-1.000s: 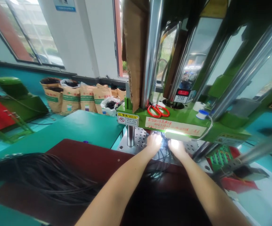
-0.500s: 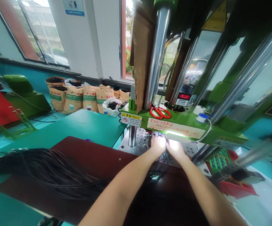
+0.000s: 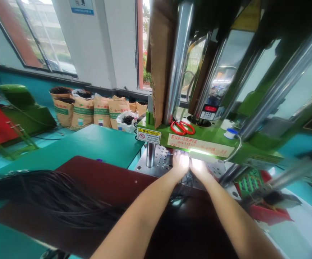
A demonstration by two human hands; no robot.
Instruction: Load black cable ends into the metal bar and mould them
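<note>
My left hand (image 3: 180, 162) reaches under the raised green block of a press, its fingers curled down at the metal bed plate (image 3: 160, 158). Close beside it, nearly touching, my right hand (image 3: 199, 167) is also closed, its fingertips hidden under the block. Bright lamp light washes out both hands, so whatever they grip cannot be made out. Thin black cables (image 3: 189, 178) trail from between the hands toward me. A large bundle of black cables (image 3: 64, 201) lies on the dark red-brown board (image 3: 96, 169) to the left.
Red-handled scissors (image 3: 182, 128) and a white spool (image 3: 230, 133) rest on the green press block (image 3: 156, 124). Steel columns (image 3: 150, 156) flank the bed. A red bin (image 3: 271, 214) stands right, a green table (image 3: 104, 144) left. Filled paper sacks (image 3: 83, 113) line the wall.
My view has shifted slightly. The left hand's fingers now reach a little further out over the blue-grey part seen in front of them before, which is now mostly covered. The right hand stays beside it.
</note>
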